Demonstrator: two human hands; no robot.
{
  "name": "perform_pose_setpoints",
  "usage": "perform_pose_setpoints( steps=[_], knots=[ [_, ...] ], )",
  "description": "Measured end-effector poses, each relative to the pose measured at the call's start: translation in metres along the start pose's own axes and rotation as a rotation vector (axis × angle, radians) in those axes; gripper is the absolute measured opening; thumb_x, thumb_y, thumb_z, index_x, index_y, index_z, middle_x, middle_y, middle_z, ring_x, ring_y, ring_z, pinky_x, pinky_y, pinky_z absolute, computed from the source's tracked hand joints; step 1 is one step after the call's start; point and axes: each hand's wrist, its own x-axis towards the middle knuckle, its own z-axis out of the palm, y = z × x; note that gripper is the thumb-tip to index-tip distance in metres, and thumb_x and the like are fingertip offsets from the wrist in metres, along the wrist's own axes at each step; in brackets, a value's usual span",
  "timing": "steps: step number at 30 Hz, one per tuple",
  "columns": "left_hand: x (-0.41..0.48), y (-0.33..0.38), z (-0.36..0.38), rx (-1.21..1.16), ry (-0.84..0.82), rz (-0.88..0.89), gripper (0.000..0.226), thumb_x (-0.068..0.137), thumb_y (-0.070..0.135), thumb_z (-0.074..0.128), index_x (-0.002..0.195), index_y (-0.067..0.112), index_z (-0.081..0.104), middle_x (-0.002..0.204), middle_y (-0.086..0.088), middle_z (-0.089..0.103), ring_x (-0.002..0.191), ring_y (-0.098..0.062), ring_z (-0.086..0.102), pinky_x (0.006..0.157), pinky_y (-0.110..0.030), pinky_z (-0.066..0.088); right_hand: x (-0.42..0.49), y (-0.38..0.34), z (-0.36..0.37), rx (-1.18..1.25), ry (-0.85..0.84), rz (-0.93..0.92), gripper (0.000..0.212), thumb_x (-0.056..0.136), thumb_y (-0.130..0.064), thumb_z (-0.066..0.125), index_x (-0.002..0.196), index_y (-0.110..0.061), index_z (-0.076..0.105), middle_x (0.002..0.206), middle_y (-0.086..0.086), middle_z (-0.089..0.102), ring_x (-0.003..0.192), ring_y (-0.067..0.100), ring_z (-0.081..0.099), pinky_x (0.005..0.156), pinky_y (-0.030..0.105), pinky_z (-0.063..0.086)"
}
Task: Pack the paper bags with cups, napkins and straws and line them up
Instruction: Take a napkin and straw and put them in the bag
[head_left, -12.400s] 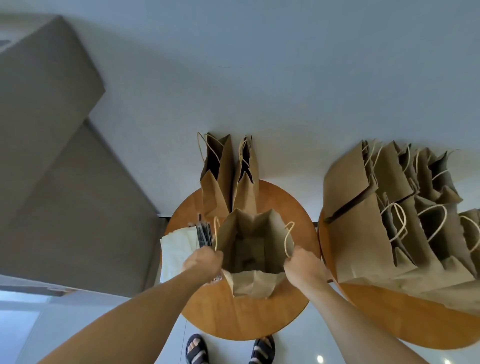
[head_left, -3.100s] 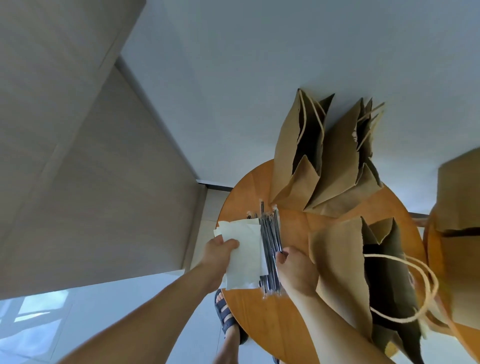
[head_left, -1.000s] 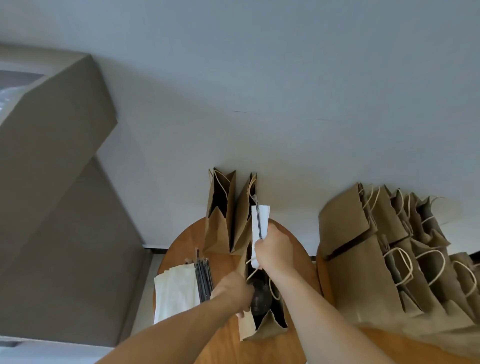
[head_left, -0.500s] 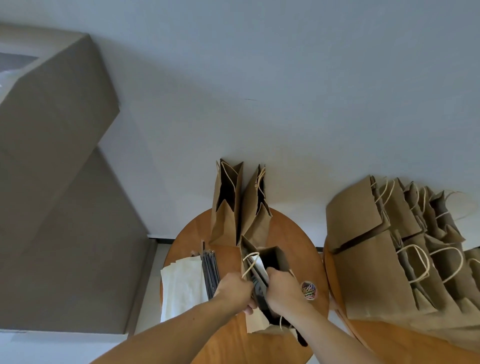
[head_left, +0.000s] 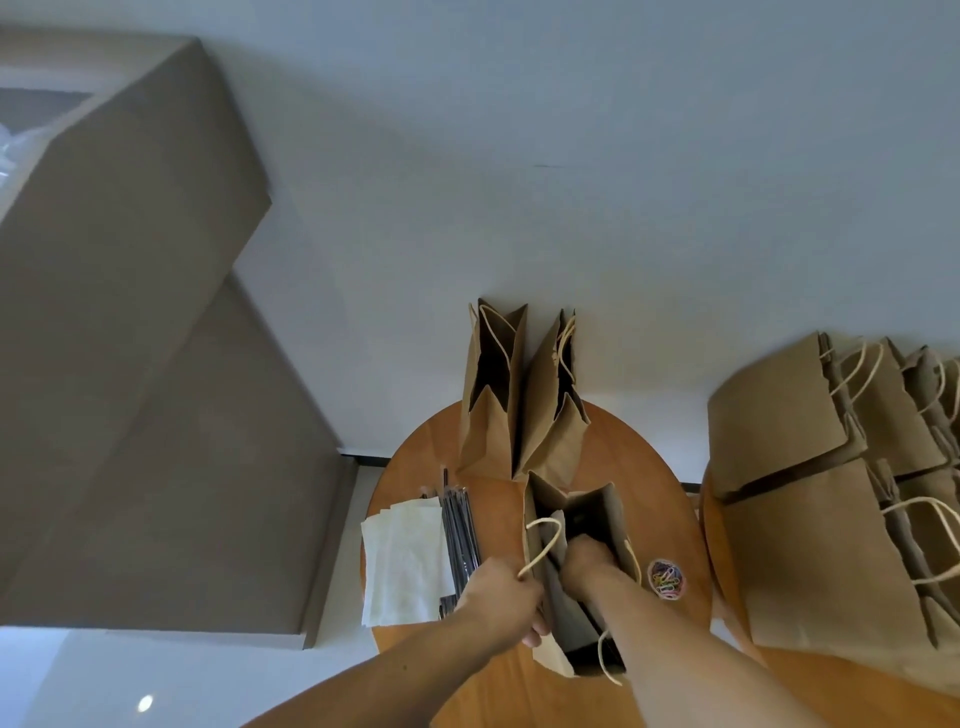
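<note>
Head view: a round wooden table (head_left: 644, 467) stands against a pale wall. Near its middle a brown paper bag (head_left: 597, 525) stands upright with its mouth open toward the camera. The left hand (head_left: 498, 592) is at the bag's left rim. Its fingers are curled tight round the paper there, and one cord handle loops out above the fist. The right hand (head_left: 589, 561) reaches down into the bag's mouth. Its fingers are hidden inside, so I cannot tell whether they are spread or hold anything. What lies in the bag is too dark to make out.

Left of the bag, a stack of white napkins (head_left: 405, 561) lies flat and hangs a little over the table's edge. Just beside the napkins, on their right, lies a bundle of dark straws (head_left: 460, 530), close to the left hand. At the back of the table two bags (head_left: 491, 395) stand side by side, touching, with their tops leaning against the wall. Right of the open bag sits a small clear cup of coloured clips (head_left: 666, 578), near the right forearm.

Further right is a second table (head_left: 878, 712) of the same wood, just beside the first. It carries a row of bags (head_left: 810, 530) with cord handles, packed close together and leaning toward the wall. On the far left stands a grey-brown cabinet (head_left: 130, 364).
</note>
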Motion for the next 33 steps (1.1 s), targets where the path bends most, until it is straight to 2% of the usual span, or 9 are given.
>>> perform_pose_setpoints(
  steps=[4,7,10,15,18,22,26,30,33],
  knots=[
    [-0.001,0.001,0.004,0.021,-0.013,0.03,0.023,0.099,0.015,0.041,0.093,0.008,0.063,0.066,-0.005,0.074,0.062,-0.017,0.073,0.069,-0.03,0.062,-0.005,-0.002,0.002,-0.002,0.066,0.008,0.039,0.105,-0.039,0.037,0.082,-0.018,0.06,0.083,0.003,0.058,0.096,0.026,0.06,0.09,0.034,0.045],
    [-0.002,0.001,0.004,0.055,0.001,0.051,0.021,0.099,0.018,0.043,0.092,0.011,0.062,0.065,-0.002,0.074,0.061,-0.014,0.073,0.068,-0.026,0.061,-0.012,-0.011,0.002,0.017,0.105,0.018,0.031,0.106,-0.027,0.039,0.114,-0.011,0.064,0.114,0.007,0.065,0.105,0.024,0.061,0.082,0.026,0.039],
    [-0.002,0.002,0.001,0.054,0.003,0.063,0.017,0.098,0.02,0.046,0.095,0.012,0.06,0.067,-0.002,0.074,0.061,-0.014,0.073,0.069,-0.027,0.061,-0.026,-0.022,-0.011,0.066,0.121,0.008,0.032,0.105,-0.015,0.036,0.13,-0.007,0.053,0.131,0.011,0.056,0.121,0.025,0.055,0.093,0.027,0.041],
    [0.0,0.003,-0.006,0.063,0.023,0.081,0.018,0.096,0.021,0.049,0.092,0.011,0.063,0.066,-0.002,0.074,0.06,-0.017,0.073,0.065,-0.028,0.06,-0.058,-0.031,-0.042,-0.065,0.066,-0.092,0.046,0.092,-0.004,0.056,0.137,-0.008,0.045,0.136,0.015,0.046,0.127,0.03,0.047,0.106,0.038,0.041],
    [0.002,0.006,-0.008,0.066,0.066,0.081,0.02,0.096,0.024,0.051,0.093,0.011,0.066,0.071,-0.005,0.074,0.059,-0.019,0.072,0.065,-0.032,0.062,-0.076,-0.022,-0.062,-0.131,0.049,-0.259,0.04,0.09,-0.004,0.058,0.129,-0.012,0.053,0.128,0.011,0.051,0.114,0.03,0.055,0.093,0.039,0.048],
    [0.003,0.011,-0.009,0.084,0.11,0.124,0.013,0.094,0.025,0.056,0.089,0.018,0.065,0.091,-0.008,0.07,0.071,-0.019,0.07,0.051,-0.019,0.053,-0.091,0.0,-0.087,-0.188,0.326,-0.379,0.035,0.095,-0.022,0.058,0.129,-0.014,0.057,0.129,0.005,0.056,0.12,0.024,0.054,0.1,0.036,0.047],
    [0.004,0.017,-0.009,0.104,0.025,0.164,0.034,0.088,0.031,0.062,0.119,0.021,0.053,0.105,-0.004,0.062,0.095,-0.021,0.065,0.079,-0.033,0.058,-0.089,0.025,-0.093,0.173,0.492,-0.153,0.056,0.098,-0.049,0.05,0.145,-0.021,0.043,0.146,0.002,0.048,0.132,0.02,0.048,0.105,0.033,0.042],
    [0.002,0.014,-0.002,0.102,-0.151,0.101,0.078,0.08,0.04,0.07,0.146,0.025,0.031,0.139,-0.004,0.047,0.116,-0.021,0.055,0.07,-0.021,0.053,-0.079,0.048,-0.077,0.85,0.213,0.073,0.074,0.092,-0.073,0.028,0.148,-0.025,0.038,0.152,0.002,0.043,0.138,0.025,0.042,0.109,0.043,0.038],
    [-0.001,0.01,0.012,0.129,-0.248,0.032,0.088,0.074,0.042,0.074,0.146,0.023,0.026,0.136,-0.004,0.046,0.115,-0.027,0.056,0.069,-0.027,0.06,-0.079,0.057,-0.05,1.135,-0.051,0.143,0.089,0.085,-0.082,0.025,0.153,-0.024,0.028,0.159,0.005,0.03,0.145,0.031,0.028,0.115,0.051,0.027]
  ],
)
